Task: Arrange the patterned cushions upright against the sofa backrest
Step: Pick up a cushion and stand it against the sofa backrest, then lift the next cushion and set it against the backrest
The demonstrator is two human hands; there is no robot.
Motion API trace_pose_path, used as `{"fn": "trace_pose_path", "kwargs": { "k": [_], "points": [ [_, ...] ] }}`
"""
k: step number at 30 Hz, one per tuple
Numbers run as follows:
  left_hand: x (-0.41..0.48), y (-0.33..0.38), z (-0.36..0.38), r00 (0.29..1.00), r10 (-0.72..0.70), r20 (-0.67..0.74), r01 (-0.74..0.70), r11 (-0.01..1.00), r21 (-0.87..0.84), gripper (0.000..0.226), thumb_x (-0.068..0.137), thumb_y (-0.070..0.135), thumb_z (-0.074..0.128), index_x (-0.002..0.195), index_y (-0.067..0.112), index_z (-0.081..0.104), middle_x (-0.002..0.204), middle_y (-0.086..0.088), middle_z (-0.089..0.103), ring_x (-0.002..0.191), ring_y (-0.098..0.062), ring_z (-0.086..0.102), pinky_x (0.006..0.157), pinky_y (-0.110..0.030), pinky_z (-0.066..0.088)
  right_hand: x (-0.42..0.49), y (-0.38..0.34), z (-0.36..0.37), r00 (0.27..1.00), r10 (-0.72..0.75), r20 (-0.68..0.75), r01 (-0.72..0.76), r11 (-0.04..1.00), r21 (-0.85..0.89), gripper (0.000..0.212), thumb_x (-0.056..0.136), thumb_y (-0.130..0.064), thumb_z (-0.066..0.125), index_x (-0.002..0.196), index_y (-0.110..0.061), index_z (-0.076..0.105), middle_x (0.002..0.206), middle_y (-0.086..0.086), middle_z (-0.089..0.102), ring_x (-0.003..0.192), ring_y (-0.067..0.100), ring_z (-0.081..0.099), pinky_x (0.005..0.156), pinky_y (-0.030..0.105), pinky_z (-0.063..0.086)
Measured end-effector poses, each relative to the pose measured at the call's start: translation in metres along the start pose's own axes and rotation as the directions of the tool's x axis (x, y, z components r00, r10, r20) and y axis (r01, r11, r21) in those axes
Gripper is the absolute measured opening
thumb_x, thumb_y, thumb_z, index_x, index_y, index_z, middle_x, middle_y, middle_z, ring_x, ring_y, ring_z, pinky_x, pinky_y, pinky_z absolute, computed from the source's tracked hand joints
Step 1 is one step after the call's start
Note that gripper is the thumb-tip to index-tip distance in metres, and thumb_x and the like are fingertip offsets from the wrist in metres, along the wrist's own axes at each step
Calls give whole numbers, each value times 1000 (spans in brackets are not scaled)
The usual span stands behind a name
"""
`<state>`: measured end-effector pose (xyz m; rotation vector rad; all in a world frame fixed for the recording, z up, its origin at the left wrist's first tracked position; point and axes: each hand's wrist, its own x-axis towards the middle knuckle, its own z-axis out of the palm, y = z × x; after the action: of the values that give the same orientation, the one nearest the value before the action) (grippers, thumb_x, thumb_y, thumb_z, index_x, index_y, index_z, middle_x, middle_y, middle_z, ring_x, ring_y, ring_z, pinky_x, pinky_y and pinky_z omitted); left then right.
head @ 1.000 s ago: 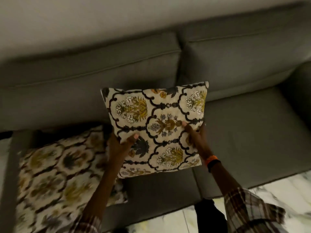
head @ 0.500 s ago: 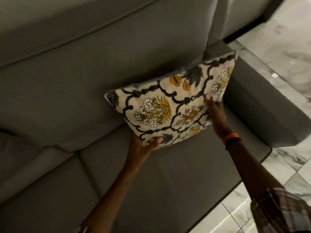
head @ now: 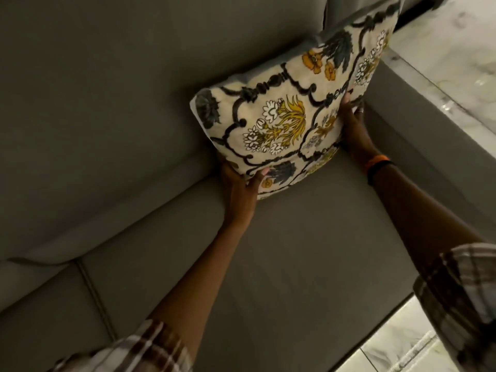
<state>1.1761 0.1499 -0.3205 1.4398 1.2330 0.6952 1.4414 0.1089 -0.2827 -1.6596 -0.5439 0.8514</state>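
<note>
Your left hand (head: 239,183) and right hand (head: 354,124) each pinch a cushion (head: 290,124) edge — steadying it upright against the backrest (head: 120,84).

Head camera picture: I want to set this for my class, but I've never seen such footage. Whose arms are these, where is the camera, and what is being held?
No machine here: a person wears one camera on the head, looking forward and down at their own arms. The left hand grips the cushion at its lower corner; the right hand holds its right edge. The cushion stands in the sofa corner, against the backrest, beside the armrest. Marble floor lies beyond.
</note>
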Motion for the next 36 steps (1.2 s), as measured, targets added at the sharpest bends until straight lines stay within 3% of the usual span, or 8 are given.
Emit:
{"fn": "trace_pose_path", "kwargs": {
  "k": [4,8,13,16,21,25,30,36],
  "points": [
    [-20,1,-21,998,53,38,-58,990,131,121,80,61,76,163,17,0,169,-14,18,155,-29,24,125,-38,27,-62,24,36,937,-5,-348,-32,994,-100,93,99,-66,52,173,-24,15,178,7,24,162,26,27,133,52,24],
    [-67,-25,-80,994,111,25,-110,887,449,105,90,60,63,163,15,4,169,-16,20,156,-34,23,123,-55,31,-172,57,109,876,-61,-479,-120,933,-340,93,95,-73,51,169,-21,27,174,12,29,160,31,31,132,57,24],
    [-131,-86,-202,965,224,136,-237,525,818,91,93,67,43,163,15,16,165,-13,32,158,-35,21,120,-68,25,-281,102,218,978,-204,-44,88,594,-799,100,88,-75,49,165,-12,34,174,20,30,165,40,21,132,65,14],
    [-176,-124,-305,982,145,117,-169,423,890,90,93,69,40,163,19,15,165,-14,31,158,-35,18,121,-71,18,-348,111,298,956,-174,237,289,413,-864,101,87,-79,45,164,-14,34,175,21,28,165,42,19,131,71,11],
    [-275,-173,-494,999,41,-15,-1,363,932,89,92,72,34,161,18,19,168,-16,23,159,-37,12,121,-74,12,-465,104,442,865,-184,467,502,293,-814,106,85,-79,42,159,-3,47,172,23,36,163,44,27,128,75,18],
    [-345,-187,-644,983,80,-163,126,345,930,86,94,70,37,161,19,24,169,-17,20,159,-36,12,124,-68,15,-572,90,572,812,-194,551,583,330,-743,104,85,-80,43,158,-5,49,170,26,38,161,46,31,128,72,18],
    [-411,-209,-804,914,107,-391,321,398,859,76,96,60,36,158,16,30,165,-23,29,155,-44,22,124,-68,18,-697,75,714,787,-188,587,572,577,-582,97,89,-76,46,158,-7,49,162,25,48,149,47,47,120,63,39],
    [-477,-258,-930,629,-211,-748,687,601,408,85,95,68,41,161,19,19,168,-19,18,155,-43,18,123,-66,18,-769,81,797,763,206,612,135,876,-463,103,89,-79,66,168,-24,29,170,8,41,154,34,43,125,57,40]
  ]
}}
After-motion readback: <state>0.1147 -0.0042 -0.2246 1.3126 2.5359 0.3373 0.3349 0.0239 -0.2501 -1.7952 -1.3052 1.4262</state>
